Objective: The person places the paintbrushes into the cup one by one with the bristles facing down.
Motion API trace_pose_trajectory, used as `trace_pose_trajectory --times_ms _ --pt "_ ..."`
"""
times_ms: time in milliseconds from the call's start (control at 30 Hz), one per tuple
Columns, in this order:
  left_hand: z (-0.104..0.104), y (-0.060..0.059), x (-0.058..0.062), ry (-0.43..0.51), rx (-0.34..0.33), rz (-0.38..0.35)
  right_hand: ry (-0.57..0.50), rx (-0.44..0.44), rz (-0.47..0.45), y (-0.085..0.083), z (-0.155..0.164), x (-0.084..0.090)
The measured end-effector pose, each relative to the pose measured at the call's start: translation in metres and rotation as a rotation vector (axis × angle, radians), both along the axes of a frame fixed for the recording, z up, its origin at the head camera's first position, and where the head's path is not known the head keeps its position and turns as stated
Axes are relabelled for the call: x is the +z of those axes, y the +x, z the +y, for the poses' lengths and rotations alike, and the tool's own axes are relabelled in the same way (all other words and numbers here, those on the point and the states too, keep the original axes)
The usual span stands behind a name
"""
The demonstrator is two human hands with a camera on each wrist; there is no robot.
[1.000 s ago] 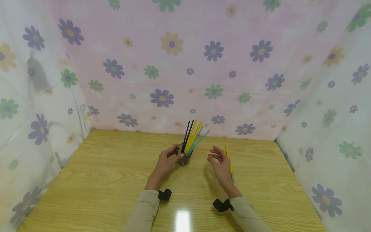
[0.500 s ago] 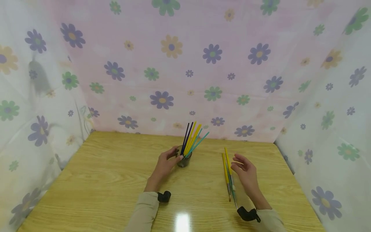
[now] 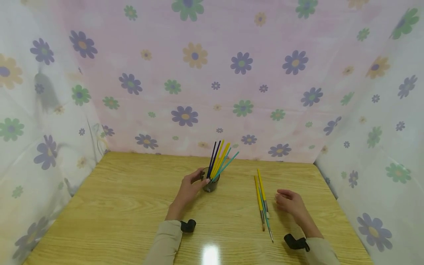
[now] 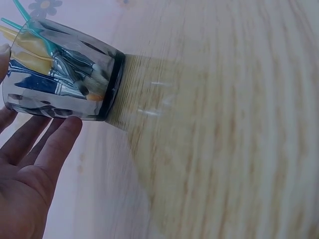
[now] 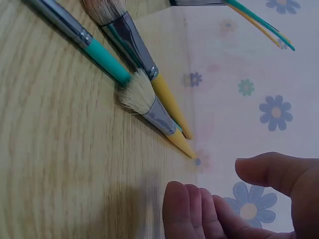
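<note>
My left hand [image 3: 189, 189] holds a smoky glass cup [image 3: 210, 187] standing on the table, thumb near its rim and fingers along its side. Several paintbrushes [image 3: 219, 162] with dark blue, yellow and teal handles lean in the cup, bristles down, as the left wrist view shows. Right of the cup lie a yellow paintbrush [image 3: 258, 195], another yellow paintbrush [image 3: 261, 184] and a teal paintbrush [image 3: 267, 222], close together and partly crossing. Just right of these, my right hand [image 3: 291, 203] hovers with loosely bent fingers, thumb apart and nothing between them.
The wooden table [image 3: 132, 206] ends at a flowered cloth backdrop [image 3: 212, 73], which also rises along both sides. A bright light reflection lies on the table near the front edge.
My right hand has moved right and toward the front edge, away from the cup, uncovering the loose paintbrushes on the table. My left hand stays at the cup.
</note>
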State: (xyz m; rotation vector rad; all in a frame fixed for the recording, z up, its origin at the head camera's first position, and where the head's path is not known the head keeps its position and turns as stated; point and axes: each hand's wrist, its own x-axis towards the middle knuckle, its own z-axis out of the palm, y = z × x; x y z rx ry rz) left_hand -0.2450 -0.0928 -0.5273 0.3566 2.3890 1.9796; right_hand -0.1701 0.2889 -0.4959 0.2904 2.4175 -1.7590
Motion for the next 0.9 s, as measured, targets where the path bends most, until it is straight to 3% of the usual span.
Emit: trace_pose_trajectory --times_ms 200,400,667,900 --pt "0.002 0.0 0.0 0.003 0.012 -0.012 0.049 0.063 -0.023 -0.013 -0.001 -0.003" --pt "0.0 0.002 0.001 0.008 0.004 -0.006 0.031 0.104 -0.008 -0.03 -0.001 -0.01" --pt "0.001 0.001 0.004 0.003 -0.004 0.002 0.121 0.052 -0.072 -0.042 -0.009 -0.007" --pt "-0.001 -0.001 0.0 -0.013 -0.004 -0.005 0.144 0.014 -0.06 -0.052 -0.015 -0.011"
